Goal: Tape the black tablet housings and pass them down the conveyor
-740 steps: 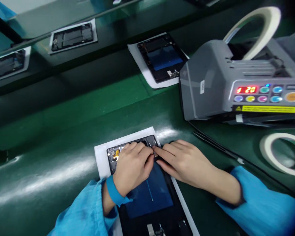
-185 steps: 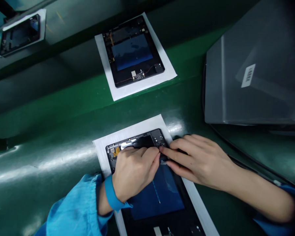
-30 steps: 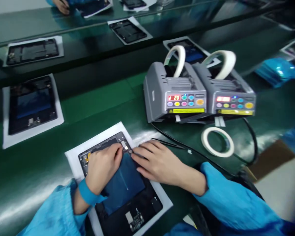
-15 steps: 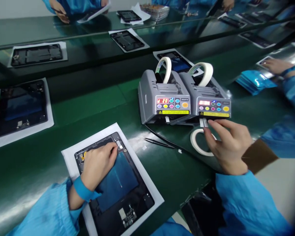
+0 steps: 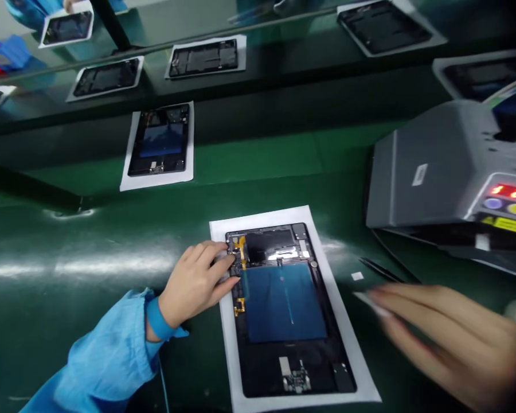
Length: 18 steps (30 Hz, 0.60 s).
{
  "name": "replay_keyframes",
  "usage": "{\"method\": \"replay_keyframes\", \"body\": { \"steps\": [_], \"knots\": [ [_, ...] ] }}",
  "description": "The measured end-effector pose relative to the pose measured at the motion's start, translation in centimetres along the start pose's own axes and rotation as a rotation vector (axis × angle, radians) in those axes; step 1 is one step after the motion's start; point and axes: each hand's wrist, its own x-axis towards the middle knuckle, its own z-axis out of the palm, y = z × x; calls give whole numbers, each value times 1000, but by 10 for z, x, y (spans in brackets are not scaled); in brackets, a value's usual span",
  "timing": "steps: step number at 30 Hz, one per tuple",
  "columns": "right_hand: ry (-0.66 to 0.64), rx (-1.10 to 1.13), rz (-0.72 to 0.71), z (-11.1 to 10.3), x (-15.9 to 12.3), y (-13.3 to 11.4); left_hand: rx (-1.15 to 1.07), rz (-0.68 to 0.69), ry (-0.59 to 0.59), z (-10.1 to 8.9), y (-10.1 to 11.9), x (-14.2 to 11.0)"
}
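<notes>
Your right hand (image 5: pixel 453 335) has left the dispenser (image 5: pixel 434 166), pinching a white strip (image 5: pixel 372 304): keep it uncreased while your left hand (image 5: pixel 193 281), loosely spread, steadies the tablet (image 5: pixel 284 310).

Blue bin (image 5: pixel 17 51) — upper left; dark post (image 5: pixel 110 26); farther tablet (image 5: pixel 161 140) — flat on white sheet (image 5: pixel 155 180).

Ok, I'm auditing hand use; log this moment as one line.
left hand: on opened tablet, left edge | right hand: pinching white tape strip, blurred
</notes>
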Motion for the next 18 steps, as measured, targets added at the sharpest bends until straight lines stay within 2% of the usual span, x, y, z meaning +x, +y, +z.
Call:
{"method": "replay_keyframes", "body": {
  "steps": [2, 5, 8, 11, 18],
  "knots": [
    [-159, 76, -183, 30, 36, -24, -24, 11, -25, 3, -4, -1],
    [-90, 42, -280, 73, 85, -45, -69, 14, -30, 6, -3, 2],
    [-73, 3, -281, 103, 106, -49, -112, -1, -16, 8, -2, 3],
    [-97, -5, -271, 115, 106, -48, -165, -11, -8, 10, -4, 2],
    [-130, -22, -292, 117, 105, -49, -197, -32, -10, 16, -6, 0]
  ]
}}
